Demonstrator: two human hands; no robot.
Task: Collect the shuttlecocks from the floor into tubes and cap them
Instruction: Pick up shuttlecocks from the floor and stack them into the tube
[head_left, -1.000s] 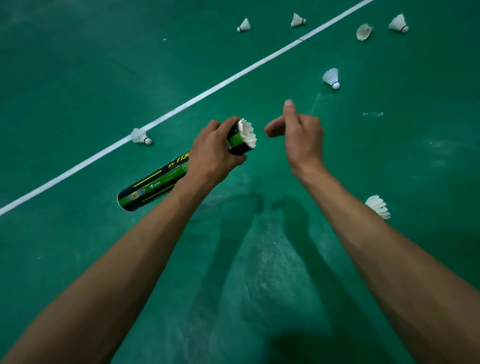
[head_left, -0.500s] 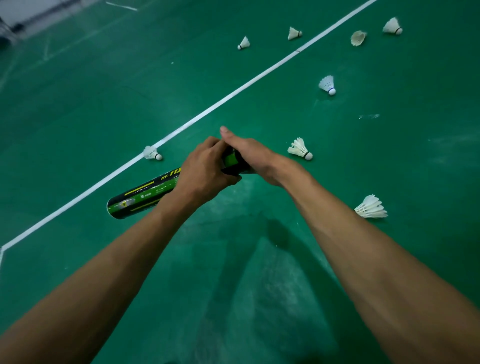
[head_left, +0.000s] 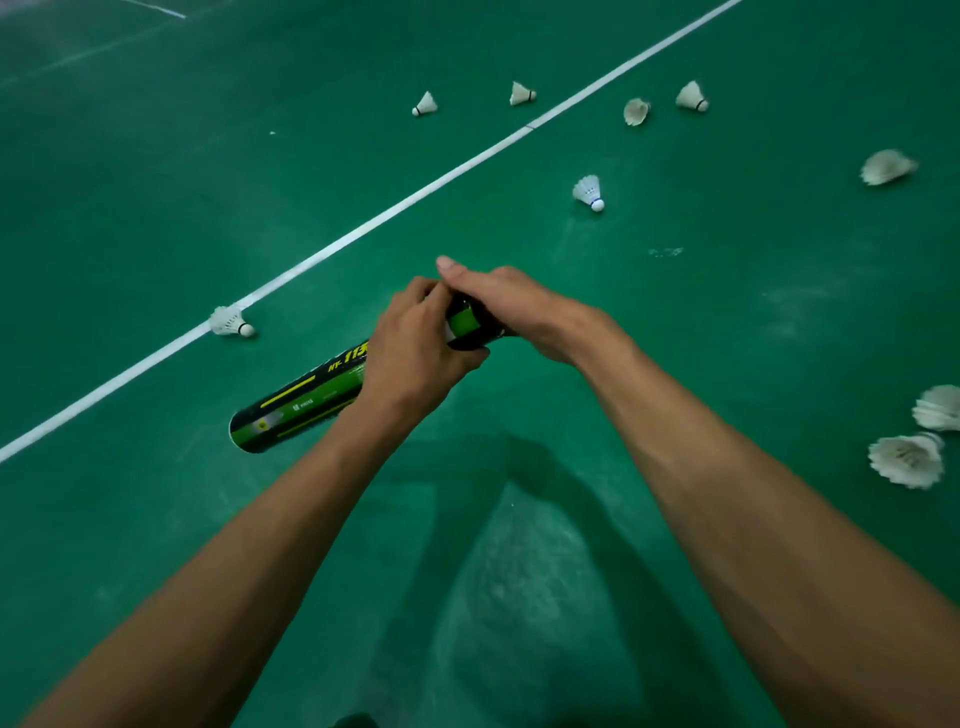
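Right hand (head_left: 519, 306) has closed over the mouth of the black-and-green cardboard tube (head_left: 296, 405), gripped by the left hand (head_left: 415, 353) — probably packing it; next, reach for the white feathered shuttlecock (head_left: 589, 191) beyond it.

Badminton court: green floor (head_left: 156, 208), white line (head_left: 363, 228).

Slanted yellow lettering on the black-and-green cardboard shuttlecock tube (head_left: 301, 405) reads "HY- 113"; any further characters are hidden under the left hand (head_left: 415, 358). The grey print near its lower end is too small to read
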